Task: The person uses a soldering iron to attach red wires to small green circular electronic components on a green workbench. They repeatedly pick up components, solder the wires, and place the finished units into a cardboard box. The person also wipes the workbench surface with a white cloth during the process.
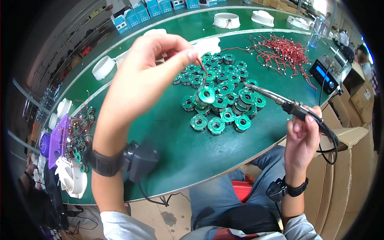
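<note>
My left hand pinches a short red wire between thumb and fingers. From its lower end hangs a green ring-shaped coil board, slightly blurred, above a cluster of similar round green coil boards on the table. My right hand is closed around the handle of a soldering iron. The iron's metal tip points left, over the right side of the cluster, apart from the hanging board.
A tangle of red wires lies at the far right, near a soldering station with a blue display. White round housings stand along the back. Wired boards and a purple tray sit at left. Cardboard boxes stand at right.
</note>
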A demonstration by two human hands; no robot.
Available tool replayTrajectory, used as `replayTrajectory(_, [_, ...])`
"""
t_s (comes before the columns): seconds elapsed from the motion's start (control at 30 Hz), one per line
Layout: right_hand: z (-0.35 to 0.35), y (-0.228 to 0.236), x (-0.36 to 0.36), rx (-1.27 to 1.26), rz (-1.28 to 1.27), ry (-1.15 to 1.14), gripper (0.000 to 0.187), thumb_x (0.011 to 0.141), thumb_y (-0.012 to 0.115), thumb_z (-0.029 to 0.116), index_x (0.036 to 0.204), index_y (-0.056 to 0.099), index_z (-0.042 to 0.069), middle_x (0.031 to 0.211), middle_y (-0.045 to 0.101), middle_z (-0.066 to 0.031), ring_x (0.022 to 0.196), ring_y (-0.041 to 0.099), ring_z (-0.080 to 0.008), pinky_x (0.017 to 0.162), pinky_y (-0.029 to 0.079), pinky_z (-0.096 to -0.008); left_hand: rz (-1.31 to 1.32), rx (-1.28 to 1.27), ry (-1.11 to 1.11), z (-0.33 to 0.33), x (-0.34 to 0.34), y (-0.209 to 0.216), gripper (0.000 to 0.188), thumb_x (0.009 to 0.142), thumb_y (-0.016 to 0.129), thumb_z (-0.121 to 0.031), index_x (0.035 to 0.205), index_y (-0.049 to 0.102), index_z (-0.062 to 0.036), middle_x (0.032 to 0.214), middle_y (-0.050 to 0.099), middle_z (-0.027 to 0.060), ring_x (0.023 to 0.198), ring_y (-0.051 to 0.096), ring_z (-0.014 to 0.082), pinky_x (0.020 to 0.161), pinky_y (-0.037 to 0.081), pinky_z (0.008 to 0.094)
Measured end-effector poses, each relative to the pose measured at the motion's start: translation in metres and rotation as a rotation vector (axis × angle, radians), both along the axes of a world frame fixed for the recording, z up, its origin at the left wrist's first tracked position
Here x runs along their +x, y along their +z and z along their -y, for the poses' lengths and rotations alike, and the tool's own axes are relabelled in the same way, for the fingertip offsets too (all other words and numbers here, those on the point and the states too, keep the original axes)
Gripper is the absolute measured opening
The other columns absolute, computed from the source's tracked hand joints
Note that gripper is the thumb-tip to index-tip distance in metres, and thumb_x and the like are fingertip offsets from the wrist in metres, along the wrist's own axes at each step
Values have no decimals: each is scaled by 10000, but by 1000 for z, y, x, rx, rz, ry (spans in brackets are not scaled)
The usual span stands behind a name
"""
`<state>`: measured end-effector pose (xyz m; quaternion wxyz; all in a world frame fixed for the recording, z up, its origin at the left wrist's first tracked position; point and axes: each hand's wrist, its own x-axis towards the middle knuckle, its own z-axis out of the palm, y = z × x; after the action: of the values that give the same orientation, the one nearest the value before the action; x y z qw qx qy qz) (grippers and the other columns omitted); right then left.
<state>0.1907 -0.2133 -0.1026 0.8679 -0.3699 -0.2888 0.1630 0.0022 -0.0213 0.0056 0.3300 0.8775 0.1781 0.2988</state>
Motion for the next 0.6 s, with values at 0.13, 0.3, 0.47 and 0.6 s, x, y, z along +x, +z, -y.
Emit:
replayTrajectory(0.13, [12, -2, 5, 10, 13, 5, 149, 840, 563, 135, 884, 428, 91, 825, 478, -10, 581, 392, -50, 461, 299, -189, 58, 5, -22, 10, 11, -7, 186, 827, 578, -170, 768, 633, -2, 674, 549, -18, 644, 445, 42, 580, 363, 214])
replayTrajectory(0.3, [20, -2, 5, 2, -2, -16, 153, 845, 560, 137, 893, 422, 92, 831, 477, -13, 582, 393, -50, 462, 298, -187, 126, -53, -65, 17, 18, -16, 176, 822, 574, -155, 764, 635, -1, 668, 549, -11, 644, 450, 49, 580, 369, 224])
replayTrajectory(0.47, [24, -1, 6, -3, -10, -27, 158, 844, 560, 134, 900, 419, 91, 831, 479, -18, 571, 394, -52, 458, 300, -187, 20, -41, 24, 14, 14, -30, 186, 824, 569, -155, 769, 638, 9, 655, 552, -4, 653, 457, 49, 589, 380, 222])
replayTrajectory(0.6, [22, 1, 2, -24, -15, 3, 164, 837, 563, 126, 899, 416, 86, 792, 472, -21, 544, 398, -56, 440, 298, -191, 35, -83, 60, 12, 3, -33, 196, 818, 580, -165, 776, 640, 16, 645, 529, -25, 620, 408, 36, 556, 344, 217])
